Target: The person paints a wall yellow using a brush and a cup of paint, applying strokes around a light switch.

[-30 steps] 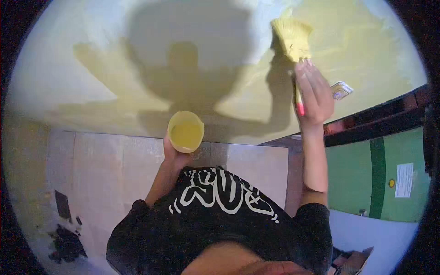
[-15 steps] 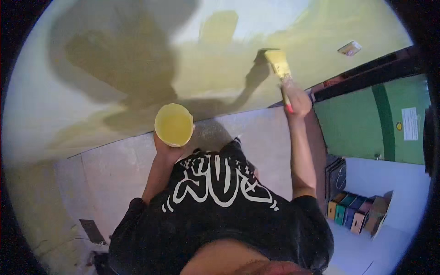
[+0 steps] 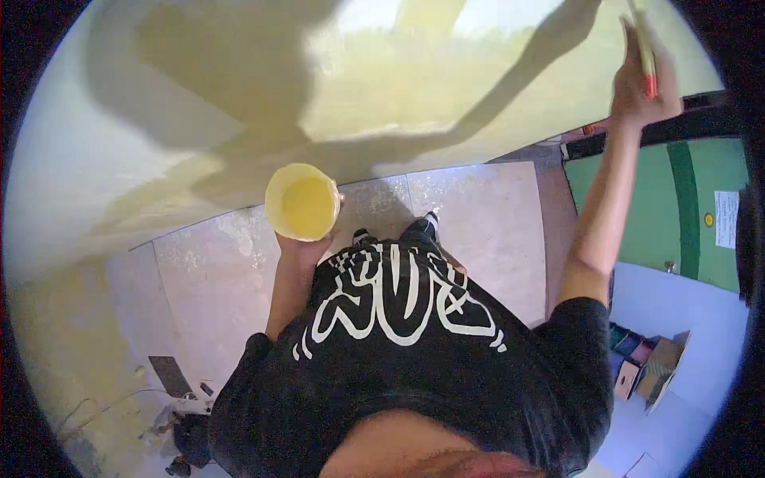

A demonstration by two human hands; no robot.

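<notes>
My left hand (image 3: 300, 249) holds a cup of yellow paint (image 3: 304, 201) low in front of my body, its fingers wrapped round it. My right hand (image 3: 629, 95) is raised high at the upper right against the wall (image 3: 422, 88), gripping a brush (image 3: 642, 44) with a red-tipped handle. The brush head is smeared or out of view at the top edge. The wall carries uneven yellow paint over white, with shadows of my head and arm across it.
Below the wall is a tiled floor (image 3: 470, 199). A green door (image 3: 613, 199) with a paper sign stands at the right, near colored boxes (image 3: 637, 358). At lower left are a dark flat panel (image 3: 167, 374), cables and black items (image 3: 191, 438).
My right hand and brush have swept up and to the right from the middle right of the wall. My left hand still holds the cup, slightly higher in view.
</notes>
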